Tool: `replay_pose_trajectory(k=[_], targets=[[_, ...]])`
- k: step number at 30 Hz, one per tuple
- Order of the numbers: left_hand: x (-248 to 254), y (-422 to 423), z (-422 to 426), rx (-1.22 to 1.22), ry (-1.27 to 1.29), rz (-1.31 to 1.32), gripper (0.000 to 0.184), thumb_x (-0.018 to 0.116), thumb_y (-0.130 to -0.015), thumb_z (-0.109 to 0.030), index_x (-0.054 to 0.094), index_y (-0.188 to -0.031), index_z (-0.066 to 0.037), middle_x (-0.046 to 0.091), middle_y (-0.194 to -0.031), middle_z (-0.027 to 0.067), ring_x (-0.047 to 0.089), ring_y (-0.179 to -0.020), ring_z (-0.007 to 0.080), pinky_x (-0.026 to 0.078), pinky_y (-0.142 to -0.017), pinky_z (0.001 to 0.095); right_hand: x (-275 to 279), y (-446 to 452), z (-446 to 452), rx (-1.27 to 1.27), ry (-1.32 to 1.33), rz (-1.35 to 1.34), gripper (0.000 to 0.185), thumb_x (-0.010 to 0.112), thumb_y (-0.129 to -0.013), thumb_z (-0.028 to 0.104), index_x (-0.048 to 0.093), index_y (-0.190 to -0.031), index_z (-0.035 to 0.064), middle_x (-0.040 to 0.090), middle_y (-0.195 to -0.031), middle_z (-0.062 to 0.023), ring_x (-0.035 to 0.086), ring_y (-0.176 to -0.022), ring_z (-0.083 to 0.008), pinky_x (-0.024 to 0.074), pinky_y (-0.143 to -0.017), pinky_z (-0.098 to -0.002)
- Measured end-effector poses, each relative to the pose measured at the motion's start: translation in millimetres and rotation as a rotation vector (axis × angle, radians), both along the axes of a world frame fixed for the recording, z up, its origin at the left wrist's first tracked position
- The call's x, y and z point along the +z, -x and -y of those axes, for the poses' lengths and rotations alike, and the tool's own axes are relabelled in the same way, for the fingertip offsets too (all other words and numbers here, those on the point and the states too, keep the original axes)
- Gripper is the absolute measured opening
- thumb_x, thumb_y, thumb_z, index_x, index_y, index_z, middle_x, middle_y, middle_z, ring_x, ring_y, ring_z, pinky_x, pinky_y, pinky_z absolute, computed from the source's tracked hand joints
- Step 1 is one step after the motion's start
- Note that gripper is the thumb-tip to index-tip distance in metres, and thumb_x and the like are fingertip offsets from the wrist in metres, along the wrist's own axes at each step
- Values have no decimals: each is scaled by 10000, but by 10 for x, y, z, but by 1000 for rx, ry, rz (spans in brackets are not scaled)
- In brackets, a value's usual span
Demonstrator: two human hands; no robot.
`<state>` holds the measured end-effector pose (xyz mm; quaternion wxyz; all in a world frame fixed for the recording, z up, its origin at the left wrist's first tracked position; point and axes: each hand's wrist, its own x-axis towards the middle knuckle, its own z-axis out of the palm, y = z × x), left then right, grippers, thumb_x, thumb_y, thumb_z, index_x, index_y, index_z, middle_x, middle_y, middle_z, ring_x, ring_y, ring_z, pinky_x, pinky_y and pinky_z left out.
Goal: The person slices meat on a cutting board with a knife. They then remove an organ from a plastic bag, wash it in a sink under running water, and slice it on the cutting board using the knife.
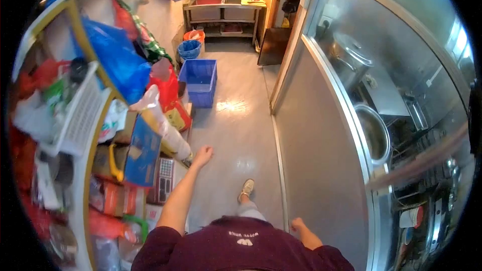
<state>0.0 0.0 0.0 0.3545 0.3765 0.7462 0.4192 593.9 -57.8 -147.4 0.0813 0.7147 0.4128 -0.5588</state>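
My left hand (pixel 203 156) hangs at the end of the outstretched left arm, over the grey floor, with its fingers curled in and nothing seen in them. Nearest to it is a long pale plastic-wrapped bundle (pixel 173 138) leaning by the shelves. Low at my other side, my right hand (pixel 297 224) hangs close to the metal partition (pixel 326 170). Its fingers look curled, and I see nothing in them. One light shoe (pixel 246 189) shows ahead of my body on the floor.
Loaded shelves (pixel 83 170) line the left, with a white basket (pixel 80 110) and a blue bag (pixel 113 57). A blue crate (pixel 200 83) stands ahead on the floor, before a blue-lined bin (pixel 190 49). A metal sink (pixel 221 12) is at the back. Pots (pixel 372 135) show behind glass at right.
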Motion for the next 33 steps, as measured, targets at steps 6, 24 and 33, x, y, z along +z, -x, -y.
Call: replay_pose_trajectory(k=[6, 24, 33], targets=[[-897, 311, -1048, -48, 157, -133, 275, 530, -867, -291, 625, -935, -43, 651, -788, 106, 612, -721, 193, 487, -658, 355, -111, 1260, -2227, 300, -128, 0, 186, 519, -798, 125, 604, -739, -29, 580, -573, -160, 592, -476, -276, 465, -435, -434], [-1914, 3140, -3524, 25, 729, -46, 303, 518, -813, -288, 668, -899, -39, 663, -787, 164, 646, -758, 307, 511, -709, 433, -73, 4427, -6561, 427, -140, -76, 219, 470, -841, 167, 605, -778, 5, 593, -618, -93, 563, -484, -182, 472, -448, -356], [-416, 4326, -7767, -65, -36, 36, 253, 521, -882, -236, 619, -933, -8, 639, -725, 66, 598, -614, 151, 479, -588, 291, 191, 4947, -7425, -75, -75, -15, 195, 494, -810, 129, 615, -769, -18, 585, -596, -152, 565, -464, -241, 461, -410, -378]])
